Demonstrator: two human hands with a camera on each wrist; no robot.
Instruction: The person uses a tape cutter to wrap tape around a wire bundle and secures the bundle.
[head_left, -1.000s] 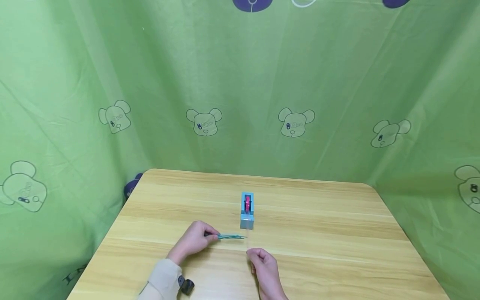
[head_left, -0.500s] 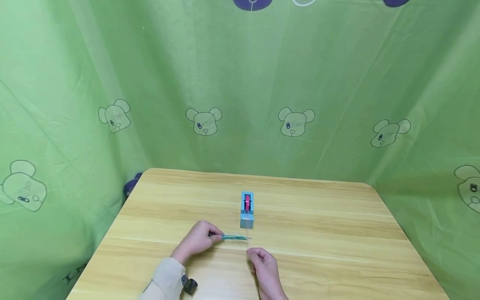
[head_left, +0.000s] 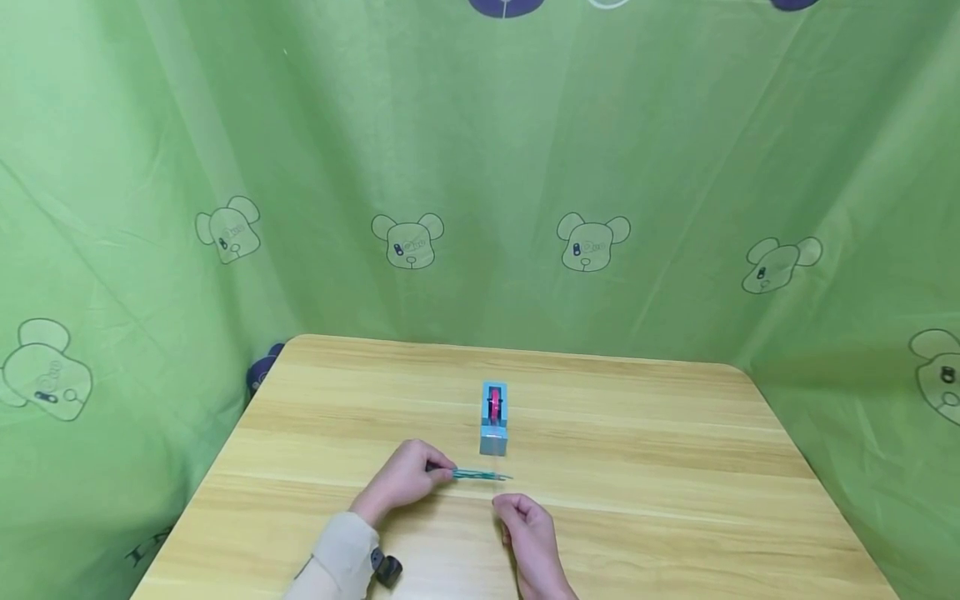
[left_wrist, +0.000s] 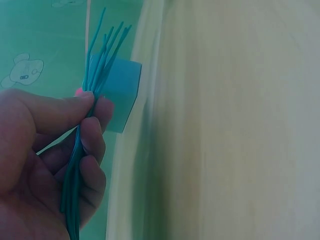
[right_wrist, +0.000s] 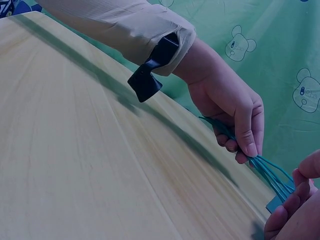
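My left hand (head_left: 405, 475) pinches a bundle of thin teal wires (head_left: 476, 474) between thumb and fingers. In the left wrist view the wires (left_wrist: 100, 65) fan out at the top, their lower ends running along the palm. The bundle's free ends point right and cross the line of a clear tape strip (head_left: 496, 487). That strip stretches from the blue tape dispenser (head_left: 492, 442) toward me. My right hand (head_left: 530, 529) pinches its near end between thumb and curled forefinger. The right wrist view shows my right hand (right_wrist: 295, 210) partly overlapping the wires.
A pink tape roll (head_left: 495, 404) sits in the dispenser. Both hands are over a light wood table (head_left: 660, 467). Green curtains (head_left: 495, 283) with bear-head drawings enclose its back and sides. A black camera mount (head_left: 387, 571) is strapped to my left wrist.
My left hand has moved a little to the right with the wires, so their tips now extend past the tape strip. My right hand has stayed in place.
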